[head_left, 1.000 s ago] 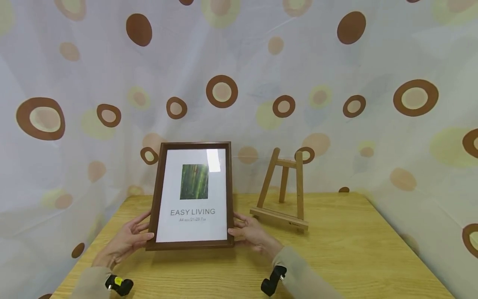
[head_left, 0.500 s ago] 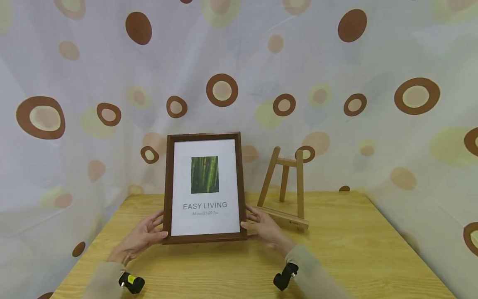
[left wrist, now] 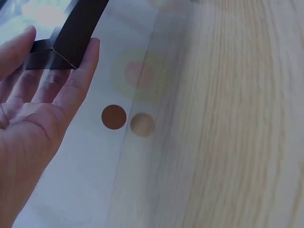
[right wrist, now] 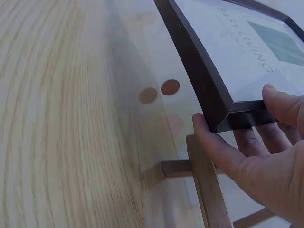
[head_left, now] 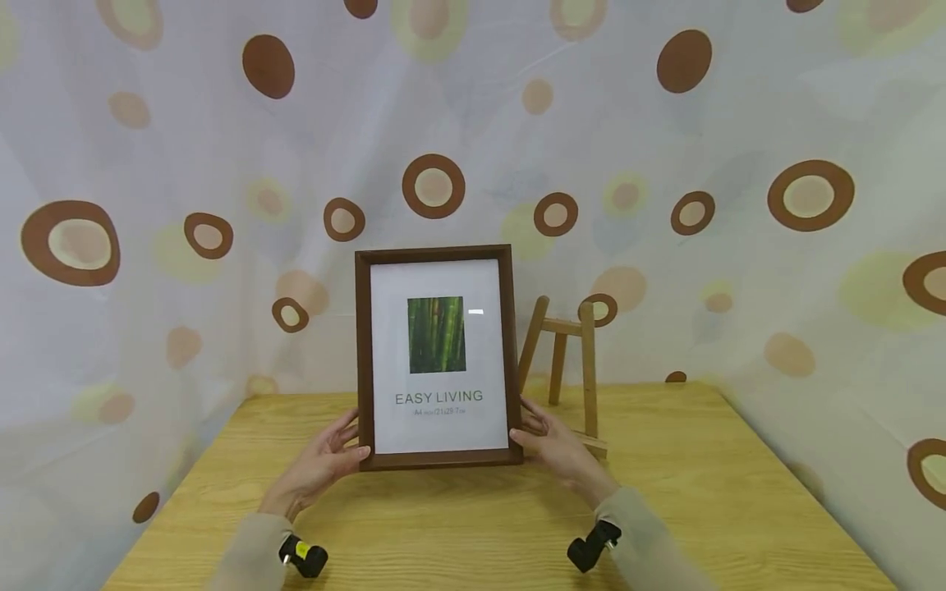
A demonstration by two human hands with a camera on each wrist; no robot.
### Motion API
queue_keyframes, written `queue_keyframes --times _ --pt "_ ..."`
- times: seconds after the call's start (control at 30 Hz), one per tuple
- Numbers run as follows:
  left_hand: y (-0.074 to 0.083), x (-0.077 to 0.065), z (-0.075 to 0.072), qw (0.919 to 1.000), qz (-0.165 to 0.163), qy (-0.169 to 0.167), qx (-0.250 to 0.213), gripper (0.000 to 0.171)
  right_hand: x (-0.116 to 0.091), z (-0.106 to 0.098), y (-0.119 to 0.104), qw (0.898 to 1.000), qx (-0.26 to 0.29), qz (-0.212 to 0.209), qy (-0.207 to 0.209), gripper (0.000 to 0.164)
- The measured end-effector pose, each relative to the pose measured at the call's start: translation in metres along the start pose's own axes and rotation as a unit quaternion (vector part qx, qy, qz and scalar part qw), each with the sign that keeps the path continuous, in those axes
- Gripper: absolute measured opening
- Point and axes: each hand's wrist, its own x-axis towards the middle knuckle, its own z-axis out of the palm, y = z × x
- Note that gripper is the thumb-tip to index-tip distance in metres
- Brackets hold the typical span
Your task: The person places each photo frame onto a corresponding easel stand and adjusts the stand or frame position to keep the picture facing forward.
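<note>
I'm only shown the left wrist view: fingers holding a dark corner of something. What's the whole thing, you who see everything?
Observer: The head view shows a brown picture frame with EASY LIVING printed inside.

Visitor: Ooh! Is it held anywhere else?

Observer: Yes, the right hand has its fingers curled around the frame's opposite lower corner.

Visitor: And is anything else about that I'm missing?

Observer: A wooden easel stands on the table, partly hidden behind the frame and right hand in the head view.
</note>
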Motion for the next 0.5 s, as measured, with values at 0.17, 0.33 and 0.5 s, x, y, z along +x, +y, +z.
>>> queue_keyframes --times 0.17,0.33,0.5 --pt "0.003 0.007 0.008 1.0000 -0.001 0.001 0.002 0.087 -0.001 -0.011 -0.001 0.999 -0.020 -0.025 -0.005 0.070" --pt "0.005 0.014 0.015 0.9997 -0.004 0.009 0.021 0.086 -0.001 -0.020 0.000 0.999 -0.029 -0.040 0.004 0.069" --pt "0.009 0.021 0.023 0.9993 -0.009 0.023 0.028 0.085 -0.002 -0.029 0.001 0.999 -0.029 -0.041 -0.003 0.071"
